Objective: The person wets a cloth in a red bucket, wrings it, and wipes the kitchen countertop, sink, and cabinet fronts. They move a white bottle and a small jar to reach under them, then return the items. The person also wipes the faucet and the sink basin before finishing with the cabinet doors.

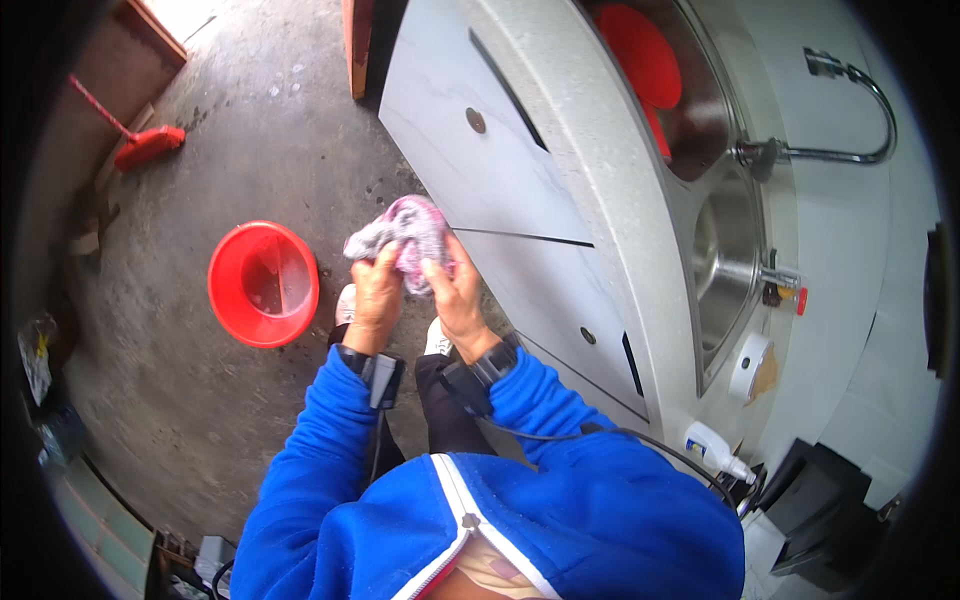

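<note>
A pink and grey cloth, partly blurred, is bunched between my two hands in front of the cabinet doors. My left hand grips its lower left part, thumb on top. On its right side my right hand holds it, the thumb pressed on the folds. A red plastic basin stands on the concrete floor to the left of my hands, with some water in the bottom.
At the right runs a countertop with a steel double sink, a red basin in its far bowl, and a chrome faucet. A white bottle lies nearer. A red broom rests at the far left.
</note>
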A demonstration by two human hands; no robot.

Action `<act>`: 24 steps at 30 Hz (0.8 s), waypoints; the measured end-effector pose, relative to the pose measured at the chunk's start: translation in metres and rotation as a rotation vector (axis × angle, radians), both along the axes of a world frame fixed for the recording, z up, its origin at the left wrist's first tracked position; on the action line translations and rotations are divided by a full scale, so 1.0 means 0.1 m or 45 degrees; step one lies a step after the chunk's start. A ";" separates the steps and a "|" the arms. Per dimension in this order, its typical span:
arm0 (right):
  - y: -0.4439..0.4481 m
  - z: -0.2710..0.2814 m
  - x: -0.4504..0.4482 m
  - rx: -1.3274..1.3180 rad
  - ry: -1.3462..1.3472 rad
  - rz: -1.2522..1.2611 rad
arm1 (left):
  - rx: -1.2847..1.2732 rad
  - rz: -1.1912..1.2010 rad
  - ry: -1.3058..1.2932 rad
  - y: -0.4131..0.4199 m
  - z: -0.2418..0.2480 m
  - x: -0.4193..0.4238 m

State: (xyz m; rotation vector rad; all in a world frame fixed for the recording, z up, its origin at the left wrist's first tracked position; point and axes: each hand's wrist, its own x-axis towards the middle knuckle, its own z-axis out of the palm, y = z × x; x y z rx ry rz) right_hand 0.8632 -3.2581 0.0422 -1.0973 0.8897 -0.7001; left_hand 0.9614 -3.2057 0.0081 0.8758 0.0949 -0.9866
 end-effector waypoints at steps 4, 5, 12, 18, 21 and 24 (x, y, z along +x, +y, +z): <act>-0.38 0.12 -0.36 -0.777 0.362 -0.197 | -0.261 -0.030 -0.532 -0.76 0.21 -0.31; -0.45 0.04 -0.39 -0.655 0.233 -0.339 | -0.231 -0.066 -0.899 -0.99 0.22 -0.35; -0.69 -1.23 -0.53 -0.153 0.359 -0.512 | 0.122 -0.038 -1.092 -1.35 -0.98 -0.59; -0.98 -2.38 -0.28 0.214 0.509 -0.401 | 0.655 -0.360 -0.532 -1.44 -2.86 -0.44; -1.15 -2.54 -0.05 0.473 0.281 -0.397 | 0.688 -0.309 -0.037 -1.56 -3.16 -0.28; -1.33 -2.47 0.42 0.204 0.060 -0.180 | 0.122 0.199 -0.278 -1.79 -2.92 0.21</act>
